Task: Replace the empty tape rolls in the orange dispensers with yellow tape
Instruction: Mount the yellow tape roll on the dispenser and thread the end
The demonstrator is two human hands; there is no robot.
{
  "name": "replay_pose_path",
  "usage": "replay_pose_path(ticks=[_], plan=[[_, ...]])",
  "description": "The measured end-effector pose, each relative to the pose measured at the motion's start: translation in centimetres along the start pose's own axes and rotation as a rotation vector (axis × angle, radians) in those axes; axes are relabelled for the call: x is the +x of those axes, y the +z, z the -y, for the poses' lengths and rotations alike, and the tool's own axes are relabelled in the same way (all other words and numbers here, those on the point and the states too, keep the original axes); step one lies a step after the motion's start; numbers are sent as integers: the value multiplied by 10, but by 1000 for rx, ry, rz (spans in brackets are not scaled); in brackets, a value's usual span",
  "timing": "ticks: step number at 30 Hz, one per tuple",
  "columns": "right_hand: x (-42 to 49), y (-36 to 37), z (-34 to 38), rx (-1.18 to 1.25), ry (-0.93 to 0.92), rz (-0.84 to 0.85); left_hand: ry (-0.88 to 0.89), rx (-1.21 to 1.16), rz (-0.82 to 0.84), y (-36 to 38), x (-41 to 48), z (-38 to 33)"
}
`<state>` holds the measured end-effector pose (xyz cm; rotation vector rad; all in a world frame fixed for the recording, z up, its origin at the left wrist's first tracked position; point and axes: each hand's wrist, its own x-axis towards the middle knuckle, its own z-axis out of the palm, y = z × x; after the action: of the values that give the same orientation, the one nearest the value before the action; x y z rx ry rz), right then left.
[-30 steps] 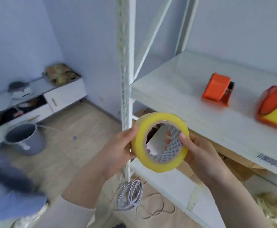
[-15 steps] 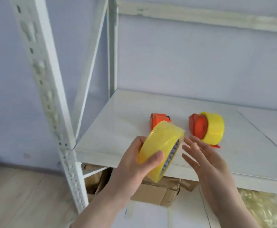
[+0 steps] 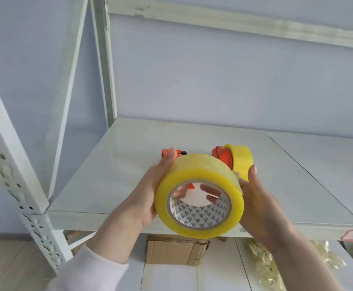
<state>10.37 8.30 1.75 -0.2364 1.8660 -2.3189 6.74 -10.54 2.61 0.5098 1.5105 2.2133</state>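
I hold a roll of yellow tape point(image 3: 194, 171) in front of the white shelf point(image 3: 112, 164), its patterned cardboard core facing me. My left hand point(image 3: 148, 192) grips its left side and my right hand point(image 3: 257, 198) grips its right side, fingers showing through the core. Behind the roll, an orange dispenser point(image 3: 166, 153) lies on the shelf, mostly hidden by my left fingers and the roll. To its right stands a second orange dispenser point(image 3: 223, 155) with a yellow tape roll point(image 3: 241, 159) mounted on it.
White metal shelf posts point(image 3: 22, 185) rise at the left, with a diagonal brace behind. A cardboard box point(image 3: 175, 252) sits on the lower shelf under my hands. Crumpled clear film point(image 3: 265, 263) lies at the lower right. A wall closes the back.
My right hand, open beside the roll half a second ago, now grips it. The roll has turned so its core faces me. My view has moved closer to the shelf.
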Motion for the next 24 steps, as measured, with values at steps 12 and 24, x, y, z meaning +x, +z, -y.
replay_pose_path(ticks=[12,24], plan=[[25,-22,5,163,-28,-455,367,570,-807,-26,51,11],[62,12,-20,42,-39,-557,166,726,-512,-44,56,44]])
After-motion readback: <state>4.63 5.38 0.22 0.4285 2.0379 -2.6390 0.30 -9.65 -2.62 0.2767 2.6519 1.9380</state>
